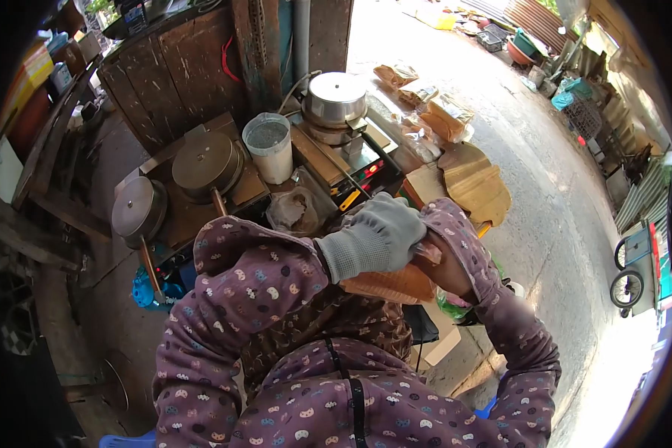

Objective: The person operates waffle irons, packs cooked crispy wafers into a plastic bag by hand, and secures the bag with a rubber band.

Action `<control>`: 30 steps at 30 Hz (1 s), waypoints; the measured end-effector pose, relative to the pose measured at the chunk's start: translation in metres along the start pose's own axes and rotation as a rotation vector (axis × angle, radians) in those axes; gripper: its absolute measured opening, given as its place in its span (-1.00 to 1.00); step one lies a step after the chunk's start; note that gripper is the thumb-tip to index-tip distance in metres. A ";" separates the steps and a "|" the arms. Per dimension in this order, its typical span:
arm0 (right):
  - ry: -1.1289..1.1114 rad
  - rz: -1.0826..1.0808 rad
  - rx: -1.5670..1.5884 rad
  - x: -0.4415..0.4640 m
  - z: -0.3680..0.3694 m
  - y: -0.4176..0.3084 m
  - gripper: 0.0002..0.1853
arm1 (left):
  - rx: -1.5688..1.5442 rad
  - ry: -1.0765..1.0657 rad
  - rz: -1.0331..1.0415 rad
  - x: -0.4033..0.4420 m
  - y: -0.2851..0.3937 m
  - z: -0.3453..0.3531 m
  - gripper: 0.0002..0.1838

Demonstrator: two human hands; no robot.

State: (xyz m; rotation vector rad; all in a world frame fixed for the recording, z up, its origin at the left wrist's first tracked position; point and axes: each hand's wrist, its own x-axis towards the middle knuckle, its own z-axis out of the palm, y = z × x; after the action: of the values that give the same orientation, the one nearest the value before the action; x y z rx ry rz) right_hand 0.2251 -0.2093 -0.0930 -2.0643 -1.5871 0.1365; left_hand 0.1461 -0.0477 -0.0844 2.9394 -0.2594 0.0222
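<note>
My left hand (384,231), in a grey knitted glove, is closed at the cuff of my right sleeve (455,216). Whatever its fingers grip, if anything, is hidden. My bare right hand (448,267) is bent in close beside the glove; its fingers are mostly covered, so their hold does not show. Just below both hands is an orange-brown packet or loaf-like thing (392,284), partly hidden by the glove and wrist. A crumpled clear plastic bag (295,211) lies beyond my left wrist.
Two round lidded pans (207,163) with long handles stand on the left, beside a white bucket (269,149). A silver pot (336,101) sits further back. Bagged bread-like packs (444,116) and brown paper (474,183) lie at the right. A wheeled cart (638,269) stands across the pavement.
</note>
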 end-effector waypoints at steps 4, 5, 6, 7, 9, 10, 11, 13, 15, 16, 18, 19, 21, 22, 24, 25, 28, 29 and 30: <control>0.036 -0.126 -0.053 0.007 -0.004 0.006 -0.69 | -0.188 0.140 -0.022 -0.010 -0.003 -0.024 -0.78; 0.034 -0.084 -0.013 0.006 -0.003 0.011 -0.71 | -0.272 0.356 0.014 -0.018 -0.008 -0.030 -0.82; 0.034 -0.040 0.025 0.004 0.001 0.020 -0.73 | -0.366 0.525 0.038 -0.024 -0.017 -0.035 -0.83; 0.034 0.004 0.062 0.004 0.002 0.025 -0.75 | -0.459 0.695 0.063 -0.029 -0.029 -0.041 -0.83; -0.048 0.078 0.199 0.011 -0.009 0.027 -0.77 | -0.691 0.967 -0.027 -0.053 -0.048 -0.042 -0.84; -0.089 0.114 0.266 0.016 -0.015 0.026 -0.78 | -0.832 1.064 -0.146 -0.069 -0.055 -0.037 -0.85; -0.048 0.169 0.360 0.019 -0.019 0.024 -0.80 | -1.028 1.128 -0.250 -0.082 -0.060 -0.026 -0.84; -0.059 0.045 0.196 0.027 -0.038 0.025 -0.73 | -1.386 1.150 -0.450 -0.104 -0.074 0.019 -0.80; -0.021 -0.149 0.037 0.038 -0.055 0.007 -0.73 | -1.616 1.075 -0.545 -0.105 -0.087 0.103 -0.69; 0.039 -0.044 0.170 0.041 -0.058 0.000 -0.74 | -1.680 1.044 -0.539 -0.104 -0.087 0.143 -0.63; 0.157 0.170 0.443 0.035 -0.057 -0.015 -0.75 | -2.289 0.725 -0.558 -0.102 -0.060 0.173 -0.53; 0.175 0.217 0.545 0.034 -0.057 -0.029 -0.79 | -2.039 0.826 -0.491 -0.099 -0.047 0.180 -0.54; 0.256 0.101 0.651 0.025 -0.041 -0.015 -0.81 | -1.527 0.976 -0.370 -0.091 -0.024 0.192 -0.56; 0.341 0.024 0.768 0.022 -0.027 -0.008 -0.83 | -1.271 1.024 -0.318 -0.088 -0.016 0.197 -0.56; 0.432 0.033 0.911 0.022 -0.002 -0.026 -0.90 | -0.641 1.096 -0.271 -0.093 -0.016 0.200 -0.59; 0.436 0.082 0.855 0.010 0.010 -0.008 -0.92 | -0.268 1.103 -0.270 -0.098 -0.018 0.200 -0.61; 0.431 0.143 0.706 -0.005 0.038 -0.011 -0.92 | 0.427 1.025 -0.472 -0.094 -0.022 0.226 -0.67; 0.406 0.135 0.820 -0.005 0.048 -0.017 -0.90 | 0.583 0.985 -0.573 -0.090 -0.022 0.239 -0.69; 0.376 0.112 0.668 0.003 0.045 -0.041 -0.88 | 0.352 0.961 -0.589 -0.088 -0.021 0.247 -0.68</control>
State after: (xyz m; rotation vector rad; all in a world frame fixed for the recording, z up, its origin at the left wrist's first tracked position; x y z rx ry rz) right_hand 0.1725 -0.1839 -0.1118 -1.5365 -1.0145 0.2609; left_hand 0.0627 -0.0593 -0.3338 2.7815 0.7989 1.4332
